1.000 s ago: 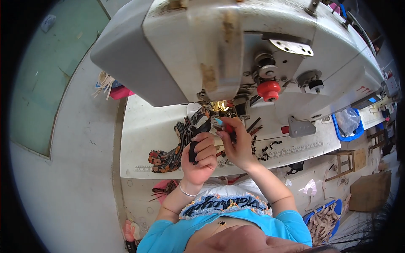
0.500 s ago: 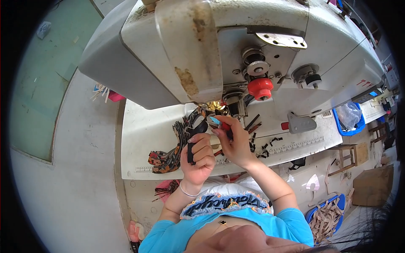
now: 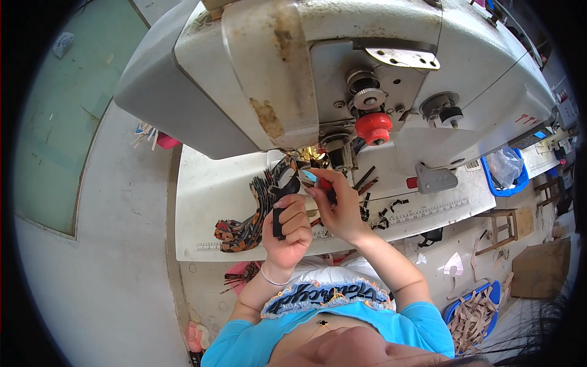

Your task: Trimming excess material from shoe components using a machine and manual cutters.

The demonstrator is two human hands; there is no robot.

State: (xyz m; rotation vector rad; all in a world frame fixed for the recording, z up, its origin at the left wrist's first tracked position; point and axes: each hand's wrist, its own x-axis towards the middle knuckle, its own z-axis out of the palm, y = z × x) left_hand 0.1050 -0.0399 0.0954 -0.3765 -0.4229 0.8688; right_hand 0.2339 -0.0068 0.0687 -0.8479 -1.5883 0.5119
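In the frame's middle, the left hand (image 3: 288, 231) curls tightly around a black strip (image 3: 277, 224) and the right hand (image 3: 344, 213) pinches a small red thing (image 3: 331, 194), so holding the strip snug should help.

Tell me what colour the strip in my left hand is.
The strip is black; it shows best in the head view.

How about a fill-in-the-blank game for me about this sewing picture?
1. The brightly coloured round knob on the sewing machine is ____.
2. The left hand is closed around a strip coloured ____.
3. The patterned fabric lies on the ____ side of the right hand.
4. The floor tub full of beige strips is ____.

Missing words: red; black; left; blue.
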